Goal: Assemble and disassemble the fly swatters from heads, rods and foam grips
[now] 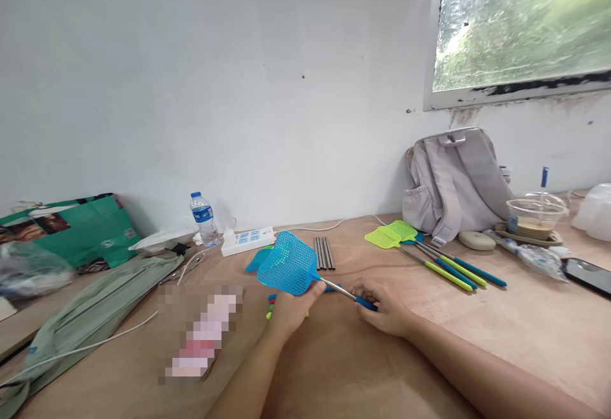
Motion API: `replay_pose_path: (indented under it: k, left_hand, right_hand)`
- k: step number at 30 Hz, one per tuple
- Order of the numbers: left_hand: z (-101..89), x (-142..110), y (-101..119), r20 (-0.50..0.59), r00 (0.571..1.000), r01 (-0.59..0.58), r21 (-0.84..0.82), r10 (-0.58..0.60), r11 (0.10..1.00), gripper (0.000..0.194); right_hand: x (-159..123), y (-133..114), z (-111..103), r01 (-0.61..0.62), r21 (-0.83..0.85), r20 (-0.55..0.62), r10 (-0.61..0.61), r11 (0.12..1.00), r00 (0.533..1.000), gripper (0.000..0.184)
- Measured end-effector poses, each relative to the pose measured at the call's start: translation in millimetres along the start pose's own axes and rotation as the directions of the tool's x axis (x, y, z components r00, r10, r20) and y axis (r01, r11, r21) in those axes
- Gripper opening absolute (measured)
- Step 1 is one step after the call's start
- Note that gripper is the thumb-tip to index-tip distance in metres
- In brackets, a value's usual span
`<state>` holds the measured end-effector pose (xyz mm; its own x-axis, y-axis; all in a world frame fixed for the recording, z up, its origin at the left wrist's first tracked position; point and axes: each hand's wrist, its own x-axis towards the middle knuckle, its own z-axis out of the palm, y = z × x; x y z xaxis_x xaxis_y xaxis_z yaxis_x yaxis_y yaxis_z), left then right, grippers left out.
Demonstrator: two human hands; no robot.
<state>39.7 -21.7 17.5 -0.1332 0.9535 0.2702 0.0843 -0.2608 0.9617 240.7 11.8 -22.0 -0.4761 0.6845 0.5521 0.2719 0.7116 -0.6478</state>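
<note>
A blue fly swatter [289, 265] is held slantwise above the table between both hands, its perforated head up and to the left. My left hand [292, 312] is closed on its neck, where the head meets the thin metal rod. The fingers of my right hand [386, 307] are wrapped round the blue handle at the other end. Behind the swatter lie another blue swatter head [258, 260] and a row of several metal tubes [324, 253]. Small coloured pieces [271, 304] in blue, red and green are partly hidden by my left forearm.
To the right lie several fly swatters with green heads [391, 234] and green or blue handles. Behind them stands a grey backpack [458, 183], near a plastic cup [534, 212] and phone [589, 274]. A power strip [248, 241], water bottle [205, 218] and green bag [95, 231] are leftward.
</note>
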Motion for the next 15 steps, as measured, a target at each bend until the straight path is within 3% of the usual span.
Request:
replay_pose_path:
  k: [4, 7, 10, 13, 15]
  left_hand:
    - [3.6, -3.1, -6.3, 0.071, 0.996, -0.069, 0.16, 0.058, 0.985, 0.018]
    - [1.3, -1.4, -7.3, 0.05, 0.993, -0.119, 0.309, 0.109, 0.943, 0.01]
    - [-4.0, 1.9, -7.3, 0.029, 0.984, -0.173, 0.412, 0.177, 0.894, 0.005]
    - [-7.6, 4.2, -8.5, -0.008, 0.982, -0.167, 0.457, 0.191, 0.874, 0.009]
    - [-8.6, 4.9, -10.0, -0.018, 0.982, -0.156, 0.478, 0.187, 0.864, 0.01]
  right_hand:
    - [0.4, 8.9, -16.5, 0.072, -0.262, 0.056, -0.059, 0.962, 0.997, 0.018]
    - [5.3, 23.7, -39.7, 0.042, -0.377, -0.093, -0.083, 0.925, 0.992, 0.018]
    - [8.6, 43.5, -68.4, -0.117, -0.462, -0.282, -0.02, 0.879, 0.959, 0.021]
    - [5.2, 62.6, -93.2, -0.335, -0.546, -0.392, 0.12, 0.768, 0.912, 0.021]
    - [0.2, 71.7, -104.1, -0.412, -0.565, -0.442, 0.16, 0.715, 0.883, 0.022]
